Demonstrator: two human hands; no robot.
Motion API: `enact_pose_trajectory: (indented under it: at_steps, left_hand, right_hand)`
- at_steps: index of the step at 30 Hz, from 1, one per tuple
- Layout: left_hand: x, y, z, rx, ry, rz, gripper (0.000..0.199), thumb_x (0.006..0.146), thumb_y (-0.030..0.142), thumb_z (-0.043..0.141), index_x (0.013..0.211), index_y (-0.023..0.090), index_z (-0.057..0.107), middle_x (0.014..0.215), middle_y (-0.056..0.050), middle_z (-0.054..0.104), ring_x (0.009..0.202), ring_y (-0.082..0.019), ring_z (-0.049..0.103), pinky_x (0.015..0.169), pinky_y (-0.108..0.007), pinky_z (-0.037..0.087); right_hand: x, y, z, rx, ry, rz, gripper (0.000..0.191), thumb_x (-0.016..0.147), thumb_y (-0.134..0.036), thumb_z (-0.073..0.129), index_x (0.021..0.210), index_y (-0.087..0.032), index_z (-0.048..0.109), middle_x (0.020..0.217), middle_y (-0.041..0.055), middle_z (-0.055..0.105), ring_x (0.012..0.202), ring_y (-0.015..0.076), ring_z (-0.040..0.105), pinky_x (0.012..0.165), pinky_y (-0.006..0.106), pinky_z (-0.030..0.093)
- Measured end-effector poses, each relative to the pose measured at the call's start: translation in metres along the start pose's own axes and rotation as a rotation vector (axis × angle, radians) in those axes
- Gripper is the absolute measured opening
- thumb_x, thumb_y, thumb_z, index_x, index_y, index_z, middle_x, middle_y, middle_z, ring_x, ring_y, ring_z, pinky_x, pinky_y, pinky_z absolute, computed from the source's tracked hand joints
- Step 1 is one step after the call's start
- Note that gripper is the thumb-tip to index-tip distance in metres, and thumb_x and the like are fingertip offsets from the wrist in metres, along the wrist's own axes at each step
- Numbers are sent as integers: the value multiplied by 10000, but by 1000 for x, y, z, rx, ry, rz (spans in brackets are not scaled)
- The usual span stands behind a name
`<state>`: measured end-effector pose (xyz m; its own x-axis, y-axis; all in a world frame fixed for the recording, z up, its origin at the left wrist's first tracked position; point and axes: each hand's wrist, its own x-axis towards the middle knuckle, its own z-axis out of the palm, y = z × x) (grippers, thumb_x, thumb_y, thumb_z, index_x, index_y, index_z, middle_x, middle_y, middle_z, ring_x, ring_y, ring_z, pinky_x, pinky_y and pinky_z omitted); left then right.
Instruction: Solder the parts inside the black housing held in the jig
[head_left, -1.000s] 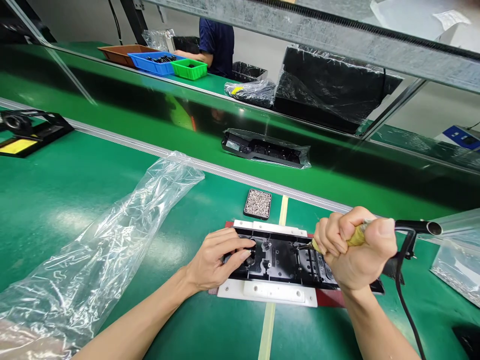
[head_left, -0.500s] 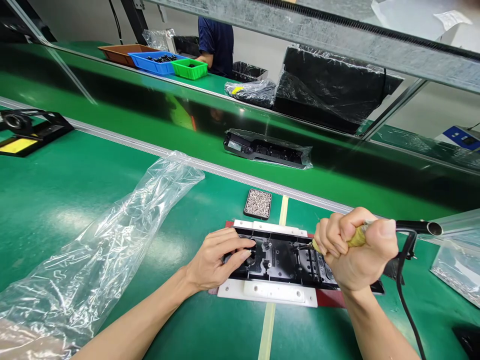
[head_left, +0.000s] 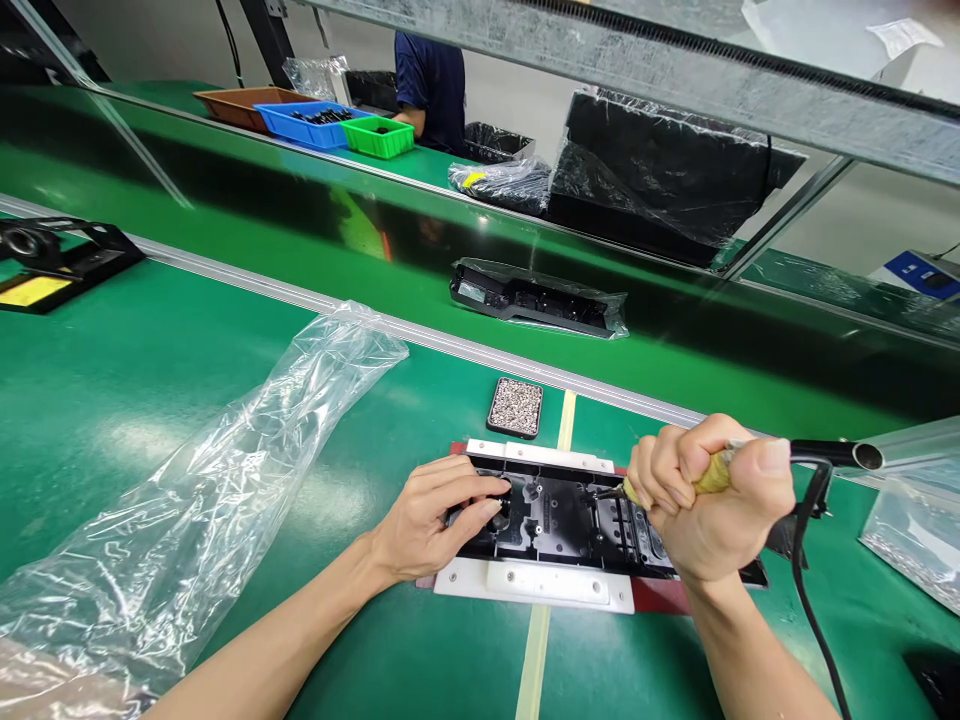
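Note:
A long black plastic housing (head_left: 559, 520) lies in a fixture with white side blocks (head_left: 547, 585) on a red base. My left hand (head_left: 442, 515) rests at its left end, thumb and forefinger pinched round a small dark part that is mostly hidden. In my right hand (head_left: 712, 495) is a tool with a yellowish wrapped handle (head_left: 716, 472) and a black cable. Its thin tip reaches down to the middle of the housing. Just behind the fixture sits a small black tray of tiny metal pieces (head_left: 516, 407).
A clear plastic bag (head_left: 225, 500) spreads over the left side. Behind the metal rail, a bagged black housing (head_left: 536, 298) lies on the green belt. A black stand (head_left: 75, 262) is at far left, a clear box (head_left: 915, 545) at right. Across the belt is a person (head_left: 431, 90).
The bagged housing on the belt has shifted slightly to the right. Both of my hands, the tool and the housing in the fixture show no visible movement.

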<state>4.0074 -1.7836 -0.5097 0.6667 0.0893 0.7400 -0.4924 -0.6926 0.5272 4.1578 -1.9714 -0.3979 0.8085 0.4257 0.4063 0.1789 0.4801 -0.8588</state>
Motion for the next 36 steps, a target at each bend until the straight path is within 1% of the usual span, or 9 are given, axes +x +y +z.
enact_pose_trajectory:
  at_steps: [7,18,24,31,36]
  left_hand:
    - [0,0,0,-5,3,1,198,1040,150,604,1189,147,735,751,-33,696,657,-158,580,643,-296,488]
    - [0,0,0,-11,3,1,199,1039,143,603,1191,145,732,755,-32,693,665,-157,572,648,-294,482]
    - [-1,-1,1,-20,2,3,203,1034,129,608,1196,141,730,762,-29,689,673,-155,570,657,-294,478]
    - [-4,-3,2,-38,0,0,201,1031,111,613,1195,130,728,753,-21,670,674,-147,533,669,-290,452]
    - [-5,-4,2,-51,2,-6,203,1024,102,622,1193,123,732,765,-21,664,684,-145,533,679,-290,447]
  right_hand:
    - [0,-1,-1,-25,-37,-12,607,948,-654,653,586,-210,451,422,-60,299,366,86,264,354,217,294]
    - [-1,1,0,-9,3,-7,615,926,-660,681,574,-209,457,428,-61,293,369,85,260,350,216,281]
    - [-1,1,0,12,3,3,599,919,-640,698,570,-209,471,425,-61,303,368,84,257,345,216,284]
    - [0,1,0,8,-2,-11,617,913,-657,699,563,-207,463,416,-62,302,361,82,252,339,212,273]
    - [0,1,0,0,-6,-11,619,921,-661,686,568,-207,458,420,-62,299,364,83,257,345,216,284]
